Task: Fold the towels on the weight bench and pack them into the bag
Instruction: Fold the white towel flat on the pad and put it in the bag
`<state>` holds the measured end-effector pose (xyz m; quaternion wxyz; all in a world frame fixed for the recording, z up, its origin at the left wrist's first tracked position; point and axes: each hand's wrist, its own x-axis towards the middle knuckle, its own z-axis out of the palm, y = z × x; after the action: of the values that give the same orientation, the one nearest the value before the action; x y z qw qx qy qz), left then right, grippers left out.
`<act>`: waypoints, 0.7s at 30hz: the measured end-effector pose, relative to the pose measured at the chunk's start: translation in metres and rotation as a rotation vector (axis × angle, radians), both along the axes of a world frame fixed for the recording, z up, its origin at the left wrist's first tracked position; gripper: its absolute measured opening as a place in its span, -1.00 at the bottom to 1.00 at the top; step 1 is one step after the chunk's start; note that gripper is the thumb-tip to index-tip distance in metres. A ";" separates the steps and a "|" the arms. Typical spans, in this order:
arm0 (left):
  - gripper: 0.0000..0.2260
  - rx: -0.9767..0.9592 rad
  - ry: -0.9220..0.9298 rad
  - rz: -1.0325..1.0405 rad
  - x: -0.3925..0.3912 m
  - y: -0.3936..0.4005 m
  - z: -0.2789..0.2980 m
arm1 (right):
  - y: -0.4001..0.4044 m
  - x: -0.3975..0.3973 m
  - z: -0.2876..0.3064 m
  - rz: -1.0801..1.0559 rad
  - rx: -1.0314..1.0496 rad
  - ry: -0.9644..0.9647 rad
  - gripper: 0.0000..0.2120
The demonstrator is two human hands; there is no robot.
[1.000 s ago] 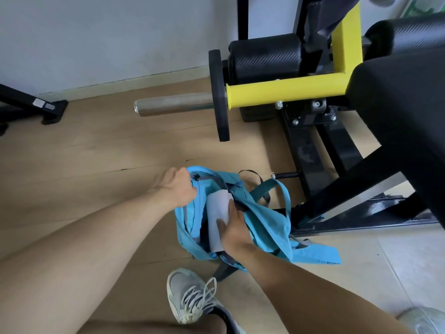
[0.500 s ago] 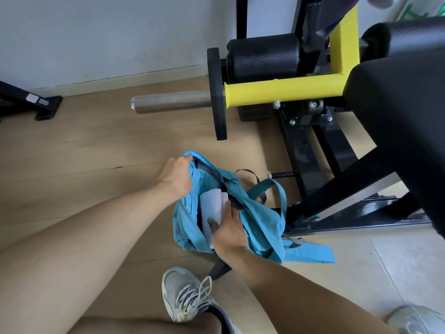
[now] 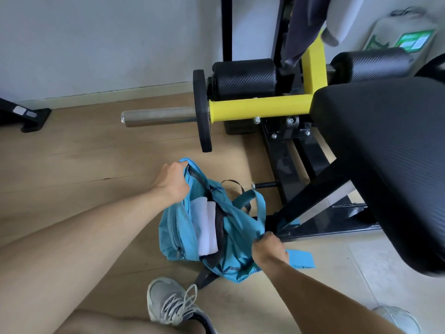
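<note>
Sitting on the wood floor (image 3: 72, 165) beside the bench (image 3: 385, 145). Left hand (image 3: 172, 182) gripping the bag (image 3: 173, 227) rim, right hand (image 3: 269, 249) bunching its far edge. Folded towels (image 3: 204, 225) poking out, probably snagging if zipped now.

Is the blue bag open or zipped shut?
Open. The blue bag's mouth gapes between the left hand and right hand gripping its edges, and a folded white towel shows inside.

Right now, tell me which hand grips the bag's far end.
The left hand: it grips the bag's far end; the right hand grips its near side.
</note>
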<state>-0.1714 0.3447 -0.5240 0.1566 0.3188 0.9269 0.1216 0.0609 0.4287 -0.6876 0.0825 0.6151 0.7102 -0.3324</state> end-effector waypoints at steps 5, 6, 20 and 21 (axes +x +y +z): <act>-0.62 0.078 0.008 0.002 0.011 0.005 0.017 | 0.009 -0.011 0.054 -0.176 0.176 0.366 -0.85; -0.62 0.108 -0.009 0.006 0.013 0.007 0.020 | 0.012 -0.015 0.074 -0.142 0.253 0.411 -0.84; -0.26 0.077 -0.862 -0.225 0.064 0.047 0.031 | 0.075 -0.027 0.151 -0.352 -0.026 0.587 -0.57; -0.27 0.083 -0.844 -0.237 0.068 0.052 0.031 | 0.074 -0.022 0.150 -0.336 -0.018 0.563 -0.53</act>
<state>-0.1032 0.3965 -0.4926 0.5214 0.3513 0.7331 0.2595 0.0391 0.5022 -0.5377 -0.1673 0.6070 0.5906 -0.5047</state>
